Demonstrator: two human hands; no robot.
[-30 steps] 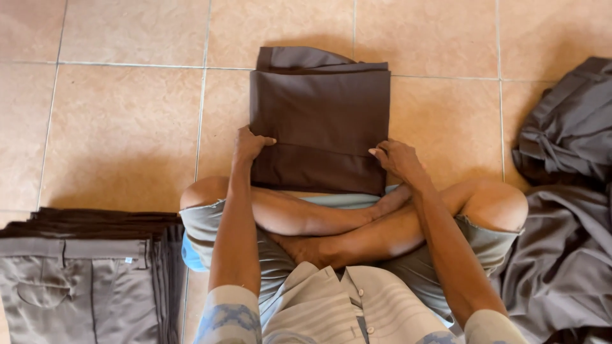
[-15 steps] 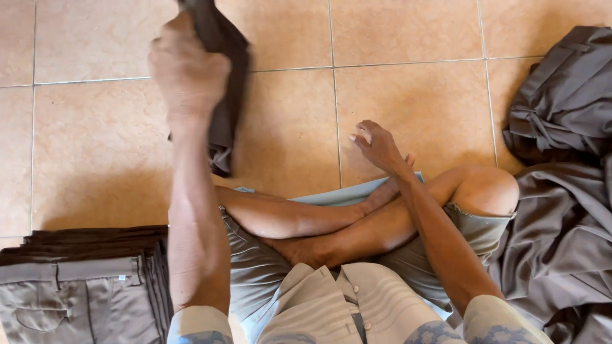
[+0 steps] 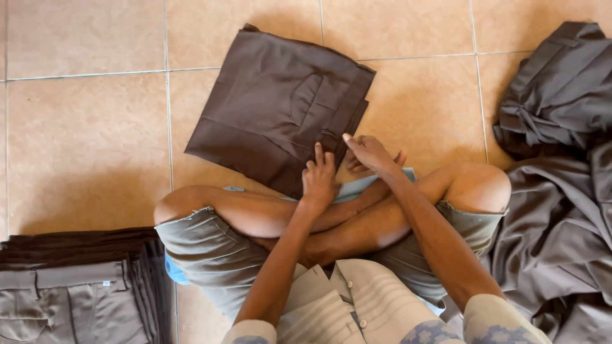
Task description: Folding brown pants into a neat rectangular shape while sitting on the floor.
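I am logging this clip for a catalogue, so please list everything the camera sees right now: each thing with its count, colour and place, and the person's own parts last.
folded garment: one, dark brown, flat on the floor in front of the crossed legs, turned at an angle.
stack of folded garments: one stack, brown and grey-brown, lower left corner.
loose garments: one heap, dark grey-brown, unfolded, along the right edge.
tiled floor: beige tiles, under everything.
shorts: one pair, grey-green, on the person.
legs: two, bare, crossed on the floor.
left hand: fingers flat on the folded garment's near edge.
right hand: open, at the garment's near corner, beside the left hand.
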